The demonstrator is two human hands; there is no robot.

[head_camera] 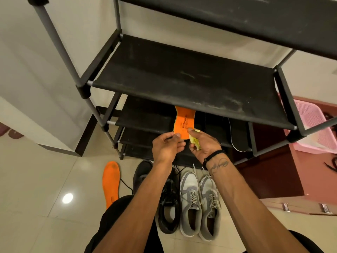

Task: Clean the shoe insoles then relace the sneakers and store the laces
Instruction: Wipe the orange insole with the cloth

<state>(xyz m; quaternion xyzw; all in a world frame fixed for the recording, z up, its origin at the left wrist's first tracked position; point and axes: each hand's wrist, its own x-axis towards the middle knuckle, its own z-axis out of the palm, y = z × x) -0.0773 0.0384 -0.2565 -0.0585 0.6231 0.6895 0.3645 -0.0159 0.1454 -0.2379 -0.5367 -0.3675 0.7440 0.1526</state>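
Orange insole (pixel 183 123) at centre frame, printed side toward me, its far end tucked under the edge of the middle shelf (pixel 182 77) of the black rack. My left hand (pixel 165 146) pinches its near end between thumb and fingers. My right hand (pixel 204 143) is closed around a crumpled yellow cloth (pixel 194 141), thumb pressing on the insole's near edge.

Step in hand, as I judge it: cleaning insoles, this one mid-wipe. Second orange insole (pixel 110 183) lies flat on the floor tiles, lower left, with a dark smudge near its top.

Next move likely calls for steady tension from the left pinch while the cloth runs the length of the foam, then a flip to check the other face.

Grey sneakers (pixel 199 203) sit side by side at lower centre, laces threaded. Black sneakers (pixel 166 198) just left of them, partly behind my left forearm; lacing state unclear.

Hidden or unclear: insole's far end and back face; most of the cloth inside my fist. Dark insoles (pixel 235 134) on a lower shelf are hard to separate from the black fabric. Pink basket (pixel 313 128) is cut off at right edge.
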